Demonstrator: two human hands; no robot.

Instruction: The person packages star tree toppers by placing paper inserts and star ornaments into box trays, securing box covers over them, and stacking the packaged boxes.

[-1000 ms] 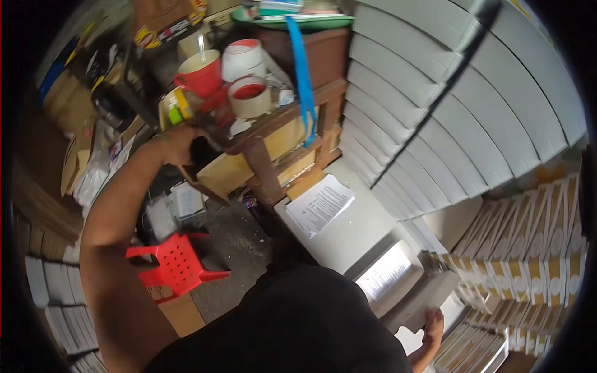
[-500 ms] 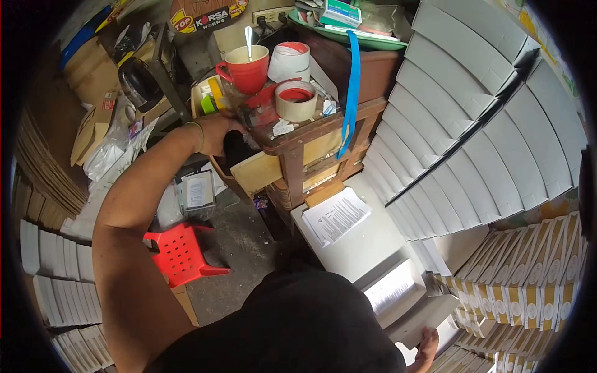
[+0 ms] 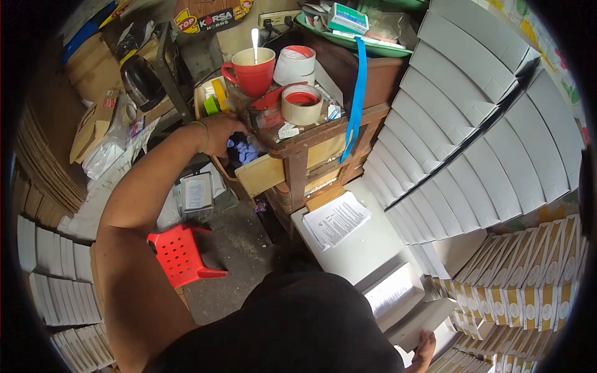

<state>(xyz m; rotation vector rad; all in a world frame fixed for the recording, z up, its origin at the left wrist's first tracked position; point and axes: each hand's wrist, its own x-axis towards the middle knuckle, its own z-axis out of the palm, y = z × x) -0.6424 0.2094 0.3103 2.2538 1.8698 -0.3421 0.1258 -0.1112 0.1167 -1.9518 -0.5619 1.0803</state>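
Note:
My left hand (image 3: 221, 135) reaches into an open wooden drawer (image 3: 261, 175) of the brown cabinet. Its fingers are bent down and mostly hidden, so their grip does not show. Beside them in the drawer lies a crumpled blue-purple item (image 3: 246, 151), of a kind I cannot make out. At the lower right, my right hand (image 3: 425, 351) grips the edge of a white box lid (image 3: 423, 324). Attached or close to that lid is an open white box (image 3: 418, 287) with a printed sheet (image 3: 390, 292) inside.
On the cabinet top stand a red mug (image 3: 252, 78) with a spoon and tape rolls (image 3: 301, 104). Printed papers (image 3: 337, 221) lie on a white surface (image 3: 367, 248). Tall stacks of white boxes (image 3: 460, 118) rise at right. A red plastic chair (image 3: 183, 255) is on the floor.
The blue-purple item has come into sight in the drawer beside my left hand. My right hand stays on the box lid. The view has shifted slightly.

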